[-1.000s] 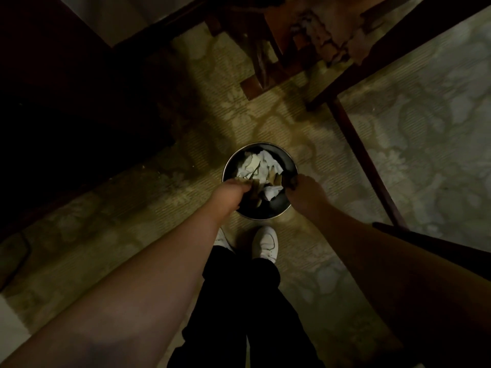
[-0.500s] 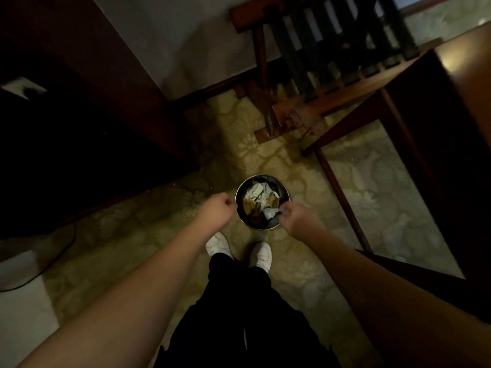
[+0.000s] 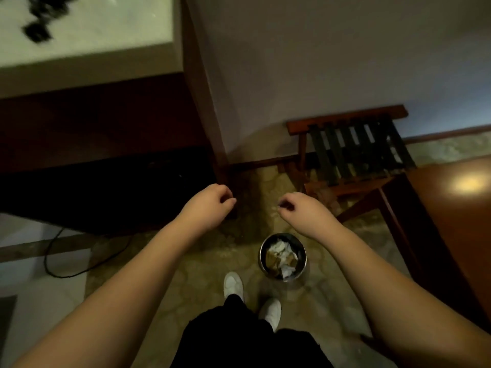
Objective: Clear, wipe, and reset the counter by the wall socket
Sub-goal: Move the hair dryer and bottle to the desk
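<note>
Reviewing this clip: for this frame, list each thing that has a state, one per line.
Left hand: raised, fingers loosely curled, holding nothing.
Right hand: raised, fingers loosely curled, nothing visible in its grip.
Waste bin: upright on the carpet, uncovered, holding crumpled paper.
Luggage rack: unfolded against the wall.
Counter: dark blurred items on top.

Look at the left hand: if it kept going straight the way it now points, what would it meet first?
Probably the dark wooden post at the counter's corner: the left hand points forward toward its foot. Depth is unclear; it may pass higher.
</note>
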`<action>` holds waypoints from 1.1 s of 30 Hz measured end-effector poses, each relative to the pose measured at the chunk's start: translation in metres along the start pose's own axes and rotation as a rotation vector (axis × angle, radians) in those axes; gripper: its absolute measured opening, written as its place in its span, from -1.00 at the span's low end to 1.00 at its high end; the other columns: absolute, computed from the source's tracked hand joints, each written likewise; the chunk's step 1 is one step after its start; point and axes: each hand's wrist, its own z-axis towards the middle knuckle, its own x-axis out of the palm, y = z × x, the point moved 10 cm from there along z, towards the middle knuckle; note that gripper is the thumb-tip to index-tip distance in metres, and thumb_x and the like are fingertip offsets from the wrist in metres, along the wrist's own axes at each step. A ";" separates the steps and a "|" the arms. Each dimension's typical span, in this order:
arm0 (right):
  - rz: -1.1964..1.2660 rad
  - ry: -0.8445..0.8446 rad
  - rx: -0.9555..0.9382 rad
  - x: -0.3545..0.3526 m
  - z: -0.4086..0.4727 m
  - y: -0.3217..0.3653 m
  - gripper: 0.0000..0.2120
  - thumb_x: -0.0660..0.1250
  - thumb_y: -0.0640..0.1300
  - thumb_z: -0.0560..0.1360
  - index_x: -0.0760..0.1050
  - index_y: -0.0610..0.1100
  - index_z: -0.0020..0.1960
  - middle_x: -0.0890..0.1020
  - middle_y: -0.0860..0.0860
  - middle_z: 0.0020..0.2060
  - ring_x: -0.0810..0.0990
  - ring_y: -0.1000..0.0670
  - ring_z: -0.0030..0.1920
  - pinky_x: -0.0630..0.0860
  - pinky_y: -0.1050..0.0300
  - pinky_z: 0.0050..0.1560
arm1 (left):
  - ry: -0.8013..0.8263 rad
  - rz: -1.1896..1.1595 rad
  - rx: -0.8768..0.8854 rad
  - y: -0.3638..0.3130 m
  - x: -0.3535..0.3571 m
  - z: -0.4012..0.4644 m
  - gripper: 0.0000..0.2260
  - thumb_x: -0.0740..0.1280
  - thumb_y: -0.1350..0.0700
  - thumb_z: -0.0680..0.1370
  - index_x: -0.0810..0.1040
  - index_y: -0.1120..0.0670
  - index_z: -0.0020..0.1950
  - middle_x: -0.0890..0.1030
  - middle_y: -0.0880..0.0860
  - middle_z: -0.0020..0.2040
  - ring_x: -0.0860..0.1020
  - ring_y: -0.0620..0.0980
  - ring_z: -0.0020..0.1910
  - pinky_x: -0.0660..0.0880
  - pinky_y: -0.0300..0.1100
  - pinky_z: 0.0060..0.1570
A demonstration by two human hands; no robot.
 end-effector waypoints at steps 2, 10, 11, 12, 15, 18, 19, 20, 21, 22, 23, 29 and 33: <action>-0.027 -0.017 -0.062 -0.019 -0.002 0.026 -0.72 0.23 0.02 0.57 0.50 -0.01 0.23 0.53 0.06 0.17 0.51 0.07 0.08 0.45 0.21 0.01 | -0.041 0.044 0.019 0.000 -0.027 -0.013 -0.77 0.26 -0.04 0.61 0.55 0.02 0.18 0.52 -0.04 0.12 0.52 -0.08 0.01 0.41 -0.24 -0.10; -0.133 -0.034 -0.240 -0.072 -0.008 0.112 -0.69 0.22 0.08 0.57 0.47 0.04 0.27 0.51 0.10 0.22 0.50 0.09 0.15 0.46 0.20 0.10 | -0.214 0.031 0.014 0.008 -0.124 -0.059 -0.76 0.24 -0.06 0.61 0.53 -0.01 0.21 0.50 -0.10 0.13 0.51 -0.17 -0.05 0.45 -0.29 -0.18; -0.145 -0.043 -0.257 -0.078 -0.008 0.121 -0.70 0.22 0.08 0.57 0.48 0.04 0.26 0.51 0.10 0.20 0.50 0.09 0.14 0.46 0.20 0.09 | -0.231 0.002 0.016 0.008 -0.134 -0.063 -0.76 0.24 -0.05 0.61 0.54 -0.01 0.22 0.50 -0.11 0.12 0.51 -0.18 -0.05 0.44 -0.30 -0.19; -0.156 -0.056 -0.275 -0.085 -0.007 0.130 -0.70 0.22 0.08 0.57 0.48 0.04 0.25 0.52 0.10 0.18 0.50 0.10 0.13 0.46 0.21 0.09 | -0.247 -0.029 0.019 0.008 -0.144 -0.068 -0.77 0.25 -0.05 0.61 0.54 -0.02 0.21 0.51 -0.11 0.10 0.51 -0.18 -0.05 0.43 -0.31 -0.20; -0.177 -0.097 -0.322 -0.104 -0.003 0.158 -0.73 0.23 0.07 0.57 0.51 0.03 0.22 0.55 0.10 0.12 0.51 0.12 0.05 0.45 0.24 0.02 | -0.291 -0.078 0.035 0.007 -0.173 -0.078 -0.79 0.25 -0.05 0.61 0.56 -0.02 0.17 0.53 -0.12 0.06 0.51 -0.18 -0.03 0.44 -0.29 -0.18; -0.184 -0.108 -0.352 -0.122 0.004 0.183 -0.75 0.23 0.06 0.57 0.52 0.03 0.19 0.57 0.13 0.08 0.50 0.15 -0.01 0.45 0.25 -0.03 | -0.330 -0.090 0.038 0.009 -0.206 -0.081 -0.82 0.25 -0.05 0.61 0.56 -0.05 0.13 0.55 -0.13 0.03 0.51 -0.18 -0.03 0.45 -0.26 -0.14; -0.188 -0.109 -0.363 -0.128 0.007 0.192 -0.76 0.23 0.06 0.58 0.52 0.03 0.19 0.58 0.13 0.08 0.50 0.15 -0.02 0.45 0.25 -0.03 | -0.351 -0.094 0.038 0.010 -0.219 -0.080 -0.83 0.25 -0.05 0.61 0.57 -0.05 0.11 0.55 -0.13 0.01 0.52 -0.18 -0.03 0.46 -0.24 -0.12; -0.188 -0.115 -0.373 -0.135 0.009 0.200 -0.76 0.23 0.05 0.58 0.52 0.03 0.19 0.59 0.12 0.07 0.51 0.15 -0.01 0.46 0.24 -0.03 | -0.382 -0.094 0.038 0.011 -0.232 -0.080 -0.84 0.26 -0.05 0.60 0.58 -0.05 0.09 0.57 -0.13 -0.01 0.52 -0.16 -0.03 0.46 -0.21 -0.10; -0.187 -0.128 -0.385 -0.143 0.012 0.211 -0.76 0.22 0.05 0.58 0.53 0.02 0.18 0.60 0.11 0.07 0.52 0.14 0.00 0.46 0.22 -0.02 | -0.425 -0.093 0.039 0.012 -0.249 -0.079 -0.85 0.27 -0.05 0.60 0.59 -0.05 0.06 0.58 -0.12 -0.03 0.53 -0.14 -0.04 0.45 -0.18 -0.10; -0.188 -0.144 -0.397 -0.152 0.016 0.221 -0.76 0.22 0.04 0.58 0.53 0.02 0.18 0.60 0.11 0.07 0.53 0.12 0.01 0.46 0.21 -0.02 | -0.472 -0.094 0.043 0.013 -0.266 -0.079 -0.85 0.27 -0.04 0.59 0.60 -0.04 0.02 0.59 -0.10 -0.06 0.54 -0.11 -0.07 0.44 -0.16 -0.12; -0.192 -0.163 -0.409 -0.161 0.019 0.232 -0.76 0.22 0.04 0.58 0.54 0.02 0.17 0.60 0.10 0.07 0.53 0.11 0.02 0.46 0.20 -0.02 | -0.513 -0.096 0.046 0.014 -0.282 -0.077 -0.86 0.28 -0.04 0.58 0.60 -0.03 0.00 0.59 -0.09 -0.10 0.55 -0.09 -0.10 0.43 -0.16 -0.16; -0.214 -0.259 -0.462 -0.213 0.055 0.299 -0.74 0.22 0.04 0.57 0.54 -0.01 0.18 0.61 0.08 0.07 0.49 0.11 -0.04 0.39 0.18 -0.07 | -0.608 -0.082 0.068 0.007 -0.366 -0.051 -0.85 0.26 -0.02 0.60 0.58 -0.01 0.04 0.56 -0.10 -0.18 0.52 -0.14 -0.21 0.44 -0.17 -0.24; -0.191 -0.328 -0.459 -0.245 0.091 0.333 -0.74 0.21 0.00 0.58 0.55 -0.03 0.18 0.61 0.05 0.08 0.51 0.08 -0.03 0.42 0.17 -0.06 | -0.643 -0.138 0.059 0.010 -0.410 -0.021 -0.86 0.25 0.02 0.61 0.56 0.02 0.04 0.58 -0.05 -0.14 0.52 -0.14 -0.20 0.39 -0.24 -0.33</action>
